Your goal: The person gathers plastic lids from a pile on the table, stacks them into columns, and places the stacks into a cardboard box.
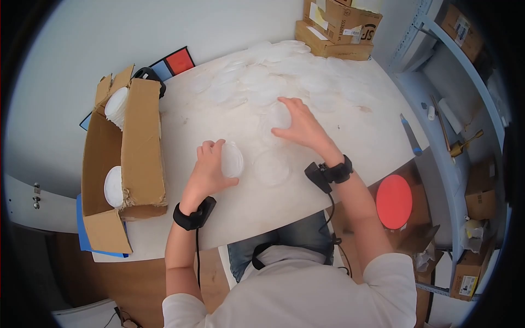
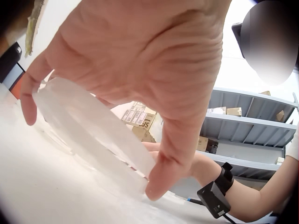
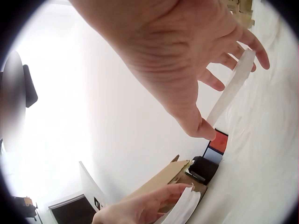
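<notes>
My left hand (image 1: 206,170) grips a small stack of round translucent plastic lids (image 1: 233,158) by the edge, thumb on the near side and fingers on the far side. In the left wrist view the stack (image 2: 93,133) tilts close over the table. My right hand (image 1: 305,127) pinches a single round lid (image 1: 281,117) between thumb and fingers; the right wrist view shows this lid (image 3: 232,86) edge-on. Between the hands, nearer my body, another clear lid (image 1: 272,168) lies flat on the white table (image 1: 219,218).
Many loose lids (image 1: 262,74) spread over the far part of the table. At the left stands an open cardboard box (image 1: 143,147) with lid stacks (image 1: 114,186) inside. Taped cartons (image 1: 344,33) sit at the back; a blue-handled tool (image 1: 410,134) lies near the right edge, beside a red stool (image 1: 394,202).
</notes>
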### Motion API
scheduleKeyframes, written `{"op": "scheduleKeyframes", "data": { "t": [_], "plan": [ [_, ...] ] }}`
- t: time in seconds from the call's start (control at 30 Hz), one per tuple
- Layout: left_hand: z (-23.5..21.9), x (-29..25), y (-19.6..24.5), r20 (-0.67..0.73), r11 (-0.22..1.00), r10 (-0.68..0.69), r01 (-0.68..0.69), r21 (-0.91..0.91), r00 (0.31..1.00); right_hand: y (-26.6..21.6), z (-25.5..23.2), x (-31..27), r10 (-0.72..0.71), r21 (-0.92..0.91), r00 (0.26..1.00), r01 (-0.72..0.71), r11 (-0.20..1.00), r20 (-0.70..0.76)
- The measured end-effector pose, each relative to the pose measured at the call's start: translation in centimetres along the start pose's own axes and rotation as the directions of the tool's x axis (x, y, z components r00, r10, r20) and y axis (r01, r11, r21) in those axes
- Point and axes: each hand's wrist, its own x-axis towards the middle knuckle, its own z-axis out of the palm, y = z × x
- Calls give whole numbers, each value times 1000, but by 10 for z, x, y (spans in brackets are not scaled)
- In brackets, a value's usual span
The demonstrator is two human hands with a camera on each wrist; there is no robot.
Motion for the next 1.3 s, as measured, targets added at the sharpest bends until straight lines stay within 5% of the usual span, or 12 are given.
{"op": "scheduleKeyframes", "data": {
  "t": [0.1,0.27,0.37,0.57,0.8,0.93,1.0,1.17,1.3],
  "plan": [
    [2,4,2,-75,996,-6,-1,-89,997,17,-20,5,117,-6,992,-117,993,51],
    [30,13,40,-43,953,216,-220,-209,975,18,-9,6,89,16,993,-91,996,77],
    [43,17,49,-17,944,243,-240,-225,970,16,-3,8,64,28,994,-67,997,90],
    [23,10,30,-79,957,110,-127,-262,991,30,-8,9,90,62,996,-88,994,-21],
    [29,7,46,-86,938,193,-210,-275,977,43,-27,-1,129,93,985,-119,989,-112],
    [26,6,46,-13,971,159,-159,-178,987,84,-59,-25,192,-45,972,-199,979,-136],
    [24,5,36,-15,979,166,-166,-116,986,117,-78,-36,324,-262,921,-375,889,-217],
    [20,2,15,-99,989,-22,7,-149,995,193,-119,-51,546,-173,757,-629,758,-359],
    [18,7,5,-124,996,-5,-5,-86,992,226,-112,-45,530,-185,804,-584,791,-269]
  ]
}}
